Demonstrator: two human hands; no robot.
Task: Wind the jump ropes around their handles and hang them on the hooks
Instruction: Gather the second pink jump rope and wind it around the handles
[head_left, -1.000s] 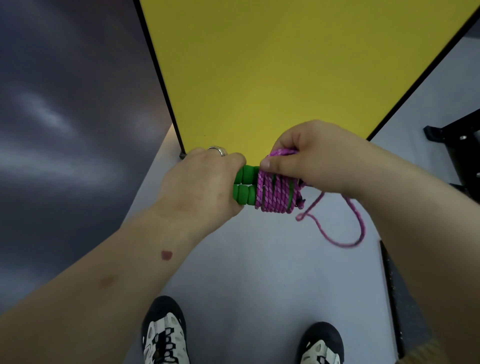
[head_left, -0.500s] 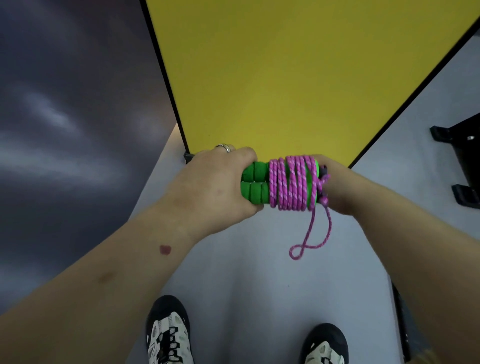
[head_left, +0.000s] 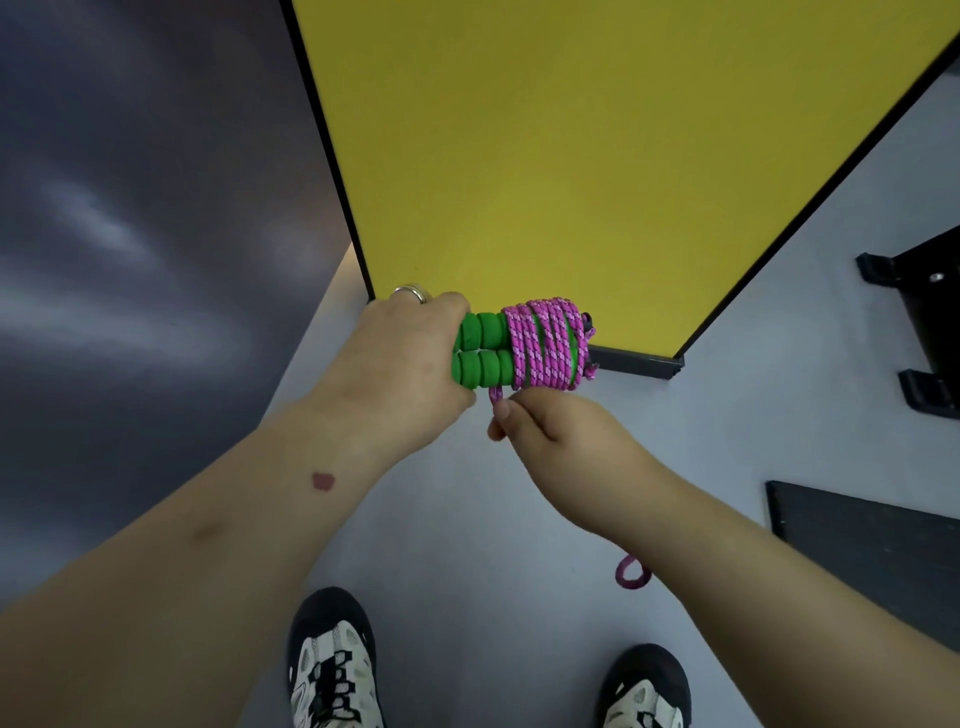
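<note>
Two green foam handles (head_left: 480, 353) lie side by side, held level in front of me. My left hand (head_left: 400, 358) grips their left ends. Several turns of pink rope (head_left: 545, 351) are wound round their right half. Just below the handles my right hand (head_left: 545, 431) pinches the rope's free strand between thumb and fingers. The strand's tail end (head_left: 631, 574) curls out from under my right forearm. No hooks are in view.
A yellow panel (head_left: 597, 156) with a black edge stands straight ahead on the pale floor (head_left: 467, 519). A dark wall (head_left: 130, 260) fills the left. Black equipment feet (head_left: 919, 338) and a black mat (head_left: 872, 545) lie at the right. My two shoes (head_left: 332, 665) show below.
My right hand came from behind the handles' right end to below them, pulling the free strand under. More turns sit on the handles than one second ago. The loose loop has shortened.
</note>
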